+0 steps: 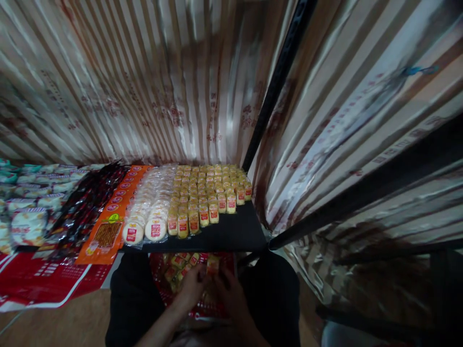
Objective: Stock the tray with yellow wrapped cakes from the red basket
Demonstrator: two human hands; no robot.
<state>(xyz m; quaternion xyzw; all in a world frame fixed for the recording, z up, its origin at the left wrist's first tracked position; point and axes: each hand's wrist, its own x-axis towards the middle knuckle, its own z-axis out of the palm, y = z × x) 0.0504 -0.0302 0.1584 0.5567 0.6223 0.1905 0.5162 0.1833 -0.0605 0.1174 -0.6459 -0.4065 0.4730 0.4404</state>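
Between my knees, my left hand [191, 288] and my right hand [230, 291] meet over a red basket [156, 277]. A small yellow packaged snack cake [212, 265] with a red label stands upright at my fingertips, and both hands appear to pinch it. The fingers are dim and partly hidden. Several loose packets of the same kind [177, 262] lie in the basket to the left of my hands. Just beyond, rows of matching yellow packets [202, 193] stand on a black shelf [231, 231].
Left of the yellow packets lie rows of round white wrapped cakes [155, 229], an orange snack pack [104, 236], dark shiny packs [87, 202] and white bags [29, 226]. A black post [277, 79] rises at the shelf's back right corner. Striped plastic sheeting [144, 82] hangs behind.
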